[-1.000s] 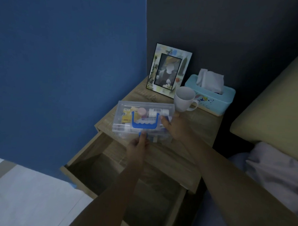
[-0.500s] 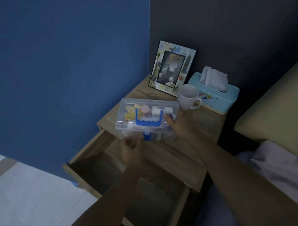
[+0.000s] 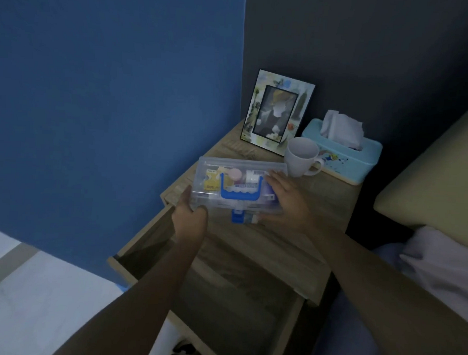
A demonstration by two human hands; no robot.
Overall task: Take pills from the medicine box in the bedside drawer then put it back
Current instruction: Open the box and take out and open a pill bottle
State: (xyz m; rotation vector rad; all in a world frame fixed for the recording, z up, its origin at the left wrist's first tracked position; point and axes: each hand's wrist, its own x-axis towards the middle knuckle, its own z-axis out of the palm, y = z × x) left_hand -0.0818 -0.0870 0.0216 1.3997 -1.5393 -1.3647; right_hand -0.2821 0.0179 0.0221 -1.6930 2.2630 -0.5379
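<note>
1. Single view: one wide-angle camera worn on the head, looking forward and steeply down.
2. Facing: toward the room corner where the blue wall meets the dark wall; the bedside table sits mid-frame.
3. Range: close; both forearms enter from the bottom edge, and the open drawer lies directly below the lens.
4. Overlap: no second view.

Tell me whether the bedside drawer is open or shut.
Open. The drawer is pulled well out below the nightstand top, its inside bare as far as it shows.
</note>
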